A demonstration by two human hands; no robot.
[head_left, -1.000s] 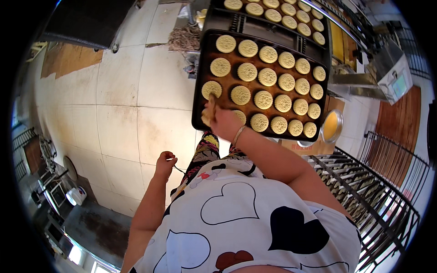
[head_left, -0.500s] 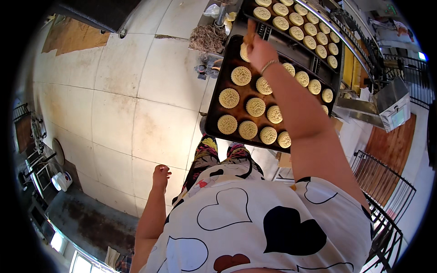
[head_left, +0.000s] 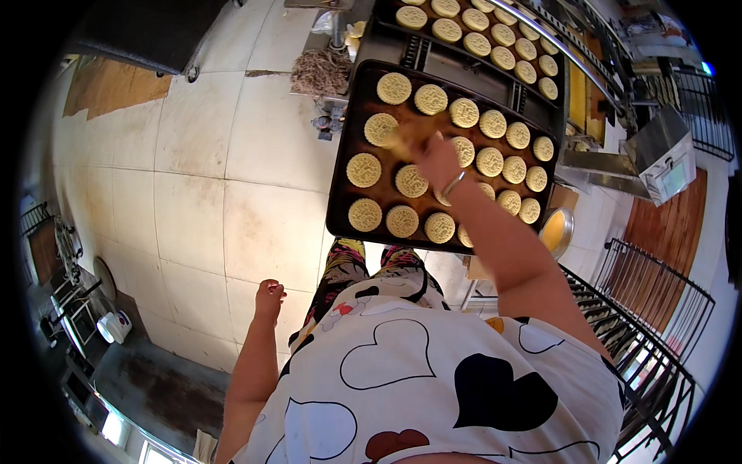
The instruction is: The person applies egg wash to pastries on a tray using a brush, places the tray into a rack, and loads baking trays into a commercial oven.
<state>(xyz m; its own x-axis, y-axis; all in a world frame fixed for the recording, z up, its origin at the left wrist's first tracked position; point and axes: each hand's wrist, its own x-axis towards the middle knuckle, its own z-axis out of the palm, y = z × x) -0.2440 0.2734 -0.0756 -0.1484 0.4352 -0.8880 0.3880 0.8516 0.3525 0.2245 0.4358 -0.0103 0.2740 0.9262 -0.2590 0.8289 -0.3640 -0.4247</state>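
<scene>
The right hand (head_left: pixel 439 162) is hovering over the left half of the tray (head_left: pixel 387 195), its fingers closing around a blurred tan tool that is looking like a brush. Half a second ago the hand was reaching to the tray's far left corner; now it is working nearer the middle, with the tool's tip passing just beside a round patterned cake (head_left: pixel 380 129) by the left edge. The cake in the far left corner is now showing uncovered again. This is suggesting that the strokes are moving from cake to cake, though the blur is hiding whether the tip is touching anything, and any coating is too hard to make out.

The left hand (head_left: pixel 270 298) is hanging beside the body, off the tray's near left corner, as it was earlier; its fingers are curling inward with nothing showing in them, and how tightly they are closing I cannot tell.

The cakes are lying flat in rows, standing apart from one another. The right forearm (head_left: pixel 514 240) is crossing the near edge and covering parts of the nearer rows. Just beyond the right edge, a metal bowl (head_left: pixel 570 232) is holding something orange-yellow. Past the far edge, a second tray (head_left: pixel 393 17) is carrying similar cakes, with a metal rail (head_left: pixel 558 48) running across it.
</scene>
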